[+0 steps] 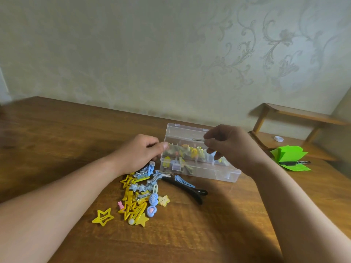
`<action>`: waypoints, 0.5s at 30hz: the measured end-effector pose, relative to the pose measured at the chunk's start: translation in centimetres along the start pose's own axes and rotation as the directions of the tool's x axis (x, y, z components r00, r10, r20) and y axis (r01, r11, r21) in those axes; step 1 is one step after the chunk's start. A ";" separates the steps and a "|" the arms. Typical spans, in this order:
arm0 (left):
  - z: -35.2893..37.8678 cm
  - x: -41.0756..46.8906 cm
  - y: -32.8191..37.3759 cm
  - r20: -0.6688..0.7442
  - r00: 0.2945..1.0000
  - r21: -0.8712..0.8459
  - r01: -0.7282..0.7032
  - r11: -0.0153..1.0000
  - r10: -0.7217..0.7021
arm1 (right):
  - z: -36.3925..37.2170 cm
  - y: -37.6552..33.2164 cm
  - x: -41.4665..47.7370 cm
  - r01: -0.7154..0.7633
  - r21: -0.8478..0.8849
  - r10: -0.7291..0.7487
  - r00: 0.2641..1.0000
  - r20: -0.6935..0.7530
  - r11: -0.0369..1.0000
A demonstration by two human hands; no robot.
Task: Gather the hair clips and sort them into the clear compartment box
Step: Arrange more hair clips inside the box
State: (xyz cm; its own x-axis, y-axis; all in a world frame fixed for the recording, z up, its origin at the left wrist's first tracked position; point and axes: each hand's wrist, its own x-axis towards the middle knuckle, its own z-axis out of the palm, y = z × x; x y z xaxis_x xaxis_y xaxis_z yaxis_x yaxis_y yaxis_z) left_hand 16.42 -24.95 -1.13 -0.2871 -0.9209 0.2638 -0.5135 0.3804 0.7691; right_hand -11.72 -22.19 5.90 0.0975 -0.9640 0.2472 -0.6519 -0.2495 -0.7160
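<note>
Work surface: a wooden table [218,224] set against a patterned wall [171,54].

Box: the clear box [225,175] sits on the table right of centre, with its lid [182,130] open and standing up at the far side. Several compartments already contain small yellow and pale clips.

Left hand [138,153]: it holds the left end of the box. The thumb tip lies on the upper left corner and the fingers are curled against the end wall.

Right hand [232,147]: it is raised over the right half of the box. Thumb and forefinger are closed in a narrow pinch on a thin clip [198,139], which points left above the compartments – clear of the box, not inside it.

Unsorted stock: a pile of clips [140,194] – yellow stars, blue bars and small figures – lies on the table just in front of the left hand and beside the near left corner of the box. A single yellow star clip [103,217] lies apart at the near left of the pile. A long black clip [187,188] extends from the pile toward the right, with a blue snap clip [185,181] resting on it.

Other items: green paper [288,155] with a black pen [294,163] on it at the right table edge, and a wooden shelf [303,118] beyond.
</note>
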 end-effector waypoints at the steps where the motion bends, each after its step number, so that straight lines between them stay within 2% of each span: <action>1: 0.0 0.0 0.0 -0.001 1.000 0.001 -0.001 1.000 0.001 | 0.0 0.2 0.1 -0.007 -0.009 0.007 1.000 0.010 1.000; 12: 0.0 0.0 0.2 -0.009 1.000 0.045 0.003 0.999 -0.003 | 1.4 0.4 0.6 -0.039 -0.151 0.034 0.999 -0.035 0.988; 15: 0.0 -0.1 0.2 -0.007 1.000 0.045 0.008 0.999 -0.007 | 1.7 0.3 0.4 -0.004 -0.257 -0.004 0.999 -0.031 0.966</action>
State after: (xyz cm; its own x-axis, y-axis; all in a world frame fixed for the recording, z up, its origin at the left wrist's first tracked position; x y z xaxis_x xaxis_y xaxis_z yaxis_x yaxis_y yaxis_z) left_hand 16.32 -24.82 -0.97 -0.2778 -0.9242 0.2621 -0.5516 0.3769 0.7441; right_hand -10.63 -22.83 4.71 0.0766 -0.9596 0.2707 -0.8235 -0.2140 -0.5254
